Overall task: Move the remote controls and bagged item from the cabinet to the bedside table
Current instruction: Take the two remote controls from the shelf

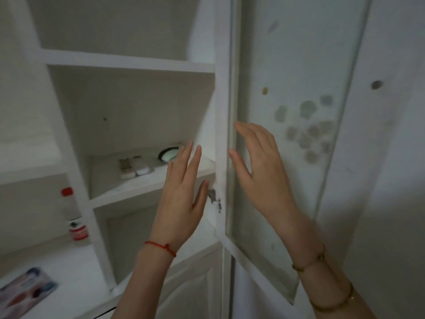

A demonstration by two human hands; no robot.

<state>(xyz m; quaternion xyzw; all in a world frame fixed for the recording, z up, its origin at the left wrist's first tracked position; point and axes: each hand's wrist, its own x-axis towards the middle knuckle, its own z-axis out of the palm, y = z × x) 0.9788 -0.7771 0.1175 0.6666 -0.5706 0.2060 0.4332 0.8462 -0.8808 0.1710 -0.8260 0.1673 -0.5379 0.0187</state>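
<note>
Head view: both hands, left hand [181,192] and right hand [255,166], are open and empty at centre frame, so a blind reach could knock the remote controls [134,168] deeper along the shelf [147,187].

White built-in shelving [128,63], glass-paned door [287,157] swung open, pale wall [395,157] at right, dim soft light

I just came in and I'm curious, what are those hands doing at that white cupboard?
A person is reaching both hands up at an open white cabinet. The left hand is in front of the shelf opening, and the right hand is by the glass door. Both hands have straight fingers and hold nothing. The remote controls lie on the middle shelf, not yet picked up, with a round item behind them.
</note>
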